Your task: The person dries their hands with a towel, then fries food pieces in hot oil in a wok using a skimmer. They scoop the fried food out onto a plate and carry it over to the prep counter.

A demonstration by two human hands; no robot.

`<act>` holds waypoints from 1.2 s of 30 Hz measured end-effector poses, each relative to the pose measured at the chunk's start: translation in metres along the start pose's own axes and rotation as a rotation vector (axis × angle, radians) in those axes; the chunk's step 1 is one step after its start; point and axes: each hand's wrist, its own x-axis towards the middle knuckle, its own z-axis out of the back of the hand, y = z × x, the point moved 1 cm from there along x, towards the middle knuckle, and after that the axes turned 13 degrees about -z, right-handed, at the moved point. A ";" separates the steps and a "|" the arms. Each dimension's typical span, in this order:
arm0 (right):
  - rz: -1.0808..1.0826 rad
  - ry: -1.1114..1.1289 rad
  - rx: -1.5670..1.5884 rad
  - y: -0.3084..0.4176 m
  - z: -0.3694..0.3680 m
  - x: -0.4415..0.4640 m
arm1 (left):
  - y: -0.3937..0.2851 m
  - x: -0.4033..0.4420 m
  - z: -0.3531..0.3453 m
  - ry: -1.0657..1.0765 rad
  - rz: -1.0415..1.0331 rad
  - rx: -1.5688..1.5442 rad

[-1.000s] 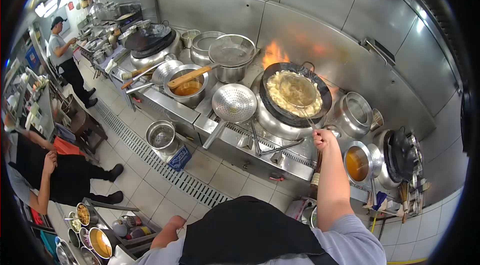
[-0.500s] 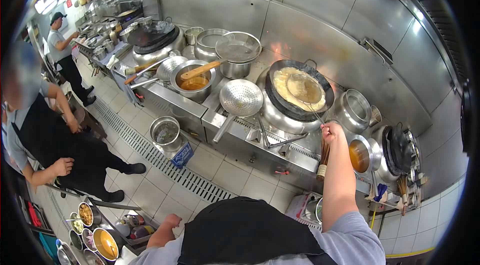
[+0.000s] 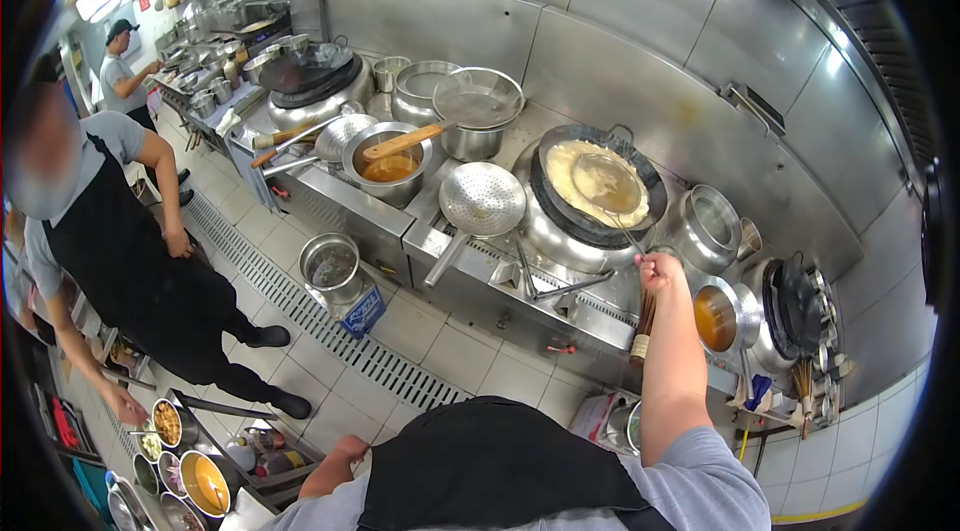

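Note:
My right hand is closed around the thin handle of a round mesh strainer. The strainer's head rests in a black wok, over pale yellow, foamy food or liquid; which it is I cannot tell. The wok sits on a steel burner ring. Below my right hand, a bamboo brush stands at the stove's front, partly behind my forearm. My left hand hangs low at my side with its fingers curled, and no object shows in it.
Left of the wok are a perforated ladle, a steel pot with brown liquid and a wooden-handled strainer. Right of it is a bowl of orange liquid. A co-worker stands left, reaching toward ingredient containers. A bucket sits lower down.
The orange glow behind the wok is gone. My right hand has shifted slightly down and left, still holding the strainer. The co-worker has turned and stretched a hand down toward the ingredient containers.

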 end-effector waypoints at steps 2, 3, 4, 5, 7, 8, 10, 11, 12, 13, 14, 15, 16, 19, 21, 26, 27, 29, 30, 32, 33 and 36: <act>-0.014 0.016 -0.009 0.001 0.004 0.003 | -0.019 -0.012 0.010 -0.089 0.140 -0.205; -0.027 0.030 -0.016 0.001 0.005 0.004 | -0.028 -0.015 0.015 -0.117 0.187 -0.250; -0.031 0.034 -0.020 0.000 0.005 0.004 | -0.039 -0.020 0.021 -0.130 0.202 -0.275; -0.010 0.016 -0.008 -0.003 0.003 0.000 | -0.034 -0.016 0.018 -0.087 0.150 -0.167; 0.006 0.002 0.000 -0.004 0.005 0.002 | -0.020 -0.001 0.007 -0.044 -0.061 0.106; -0.017 0.036 0.019 -0.004 0.007 0.005 | -0.022 0.000 0.005 -0.039 -0.137 0.185; -0.045 0.072 0.033 -0.002 0.010 0.012 | -0.026 0.003 0.002 -0.038 -0.270 0.369; -0.059 0.074 0.039 -0.002 0.009 0.014 | -0.032 0.002 0.001 -0.036 -0.327 0.471; -0.074 0.076 0.045 -0.002 0.009 0.016 | -0.031 0.005 -0.004 -0.037 -0.322 0.467; -0.079 0.079 0.041 -0.003 0.008 0.018 | -0.032 0.008 -0.004 -0.038 -0.282 0.364; -0.050 0.062 0.021 -0.003 0.007 0.023 | -0.035 0.010 -0.006 -0.041 -0.258 0.308; -0.017 0.044 0.005 -0.005 0.002 0.022 | -0.034 0.015 -0.010 -0.046 -0.233 0.253; -0.021 0.048 -0.001 -0.008 0.002 0.017 | -0.032 0.018 -0.013 -0.017 -0.238 0.276; 0.023 0.169 0.058 -0.029 0.023 0.008 | -0.028 0.025 -0.025 -0.043 -0.124 0.047; 0.055 0.256 -0.102 -0.059 0.059 0.031 | -0.036 0.026 -0.023 -0.112 -0.018 -0.205; 0.195 -0.019 -0.991 -0.213 0.138 0.057 | -0.072 0.018 -0.040 -0.143 -0.096 0.174; 0.554 -0.077 -1.333 -0.243 0.154 0.065 | -0.073 0.019 -0.046 -0.104 -0.093 0.144; 0.903 -0.192 -1.329 -0.288 0.171 0.076 | -0.075 0.019 -0.062 -0.053 -0.059 0.061; 0.885 -0.172 -1.101 -0.300 0.173 0.079 | -0.073 0.020 -0.069 -0.028 -0.044 0.035; 0.445 -0.087 -0.764 -0.246 0.109 0.023 | -0.072 0.019 -0.080 0.025 -0.017 -0.001; 0.296 -0.060 -0.564 -0.217 0.081 0.006 | -0.069 0.020 -0.083 0.054 -0.002 -0.007; 0.247 0.057 0.050 -0.144 0.060 0.031 | -0.056 0.030 -0.077 0.114 0.020 -0.013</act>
